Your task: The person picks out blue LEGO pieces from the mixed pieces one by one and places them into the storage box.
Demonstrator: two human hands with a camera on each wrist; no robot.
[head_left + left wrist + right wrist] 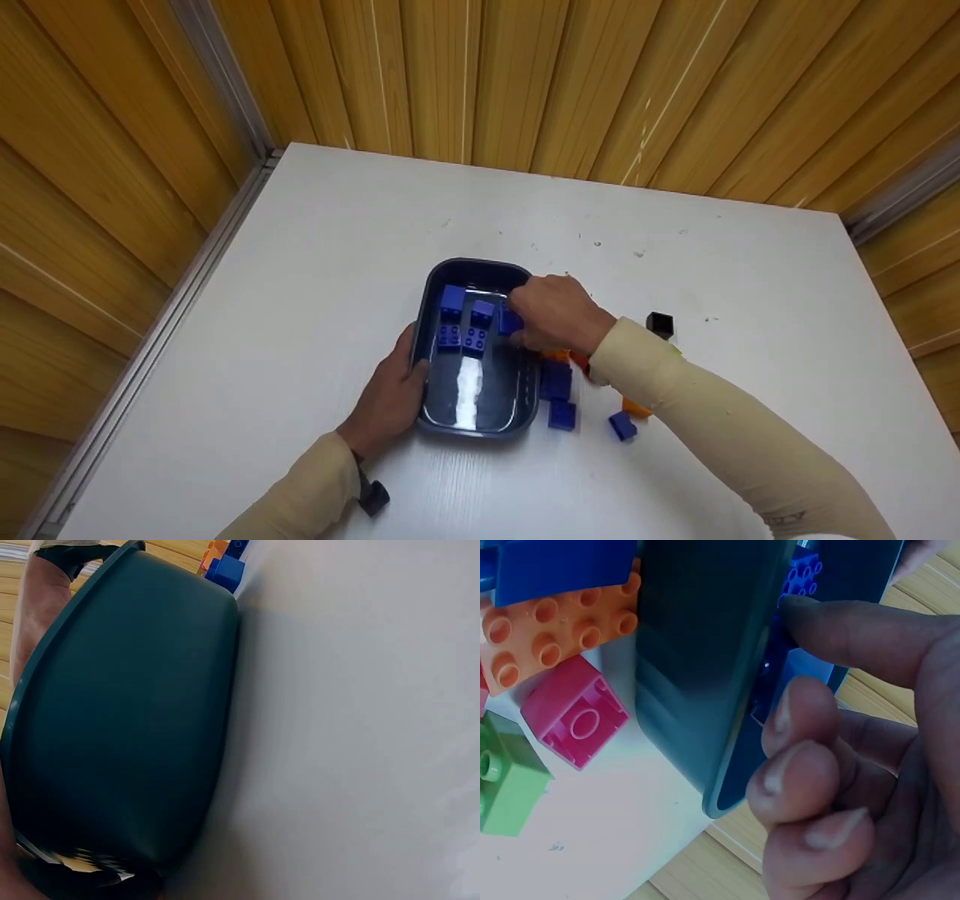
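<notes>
My left hand (390, 394) grips a dark blue-green rectangular tray (480, 405) by its left side, thumb at the rim. With thumb and fingers, my right hand (559, 311) pinches a blue toy building brick (508, 321) inside the tray, near its upper right wall. The hand partly hides that brick. Beside it in the tray lie several more blue bricks (452, 301), gathered in the far half. From the right wrist view, the curled fingers reach over the tray's rim (739, 724). The tray's outer wall (135, 705) fills much of the left wrist view.
Right of the tray on the white table (337, 247) lie loose blue bricks (556, 381), an orange brick (559, 630), a pink brick (570, 709) and a green brick (514, 776). A black cube (660, 325) sits farther right. Wood-look panels (510, 82) stand behind the table.
</notes>
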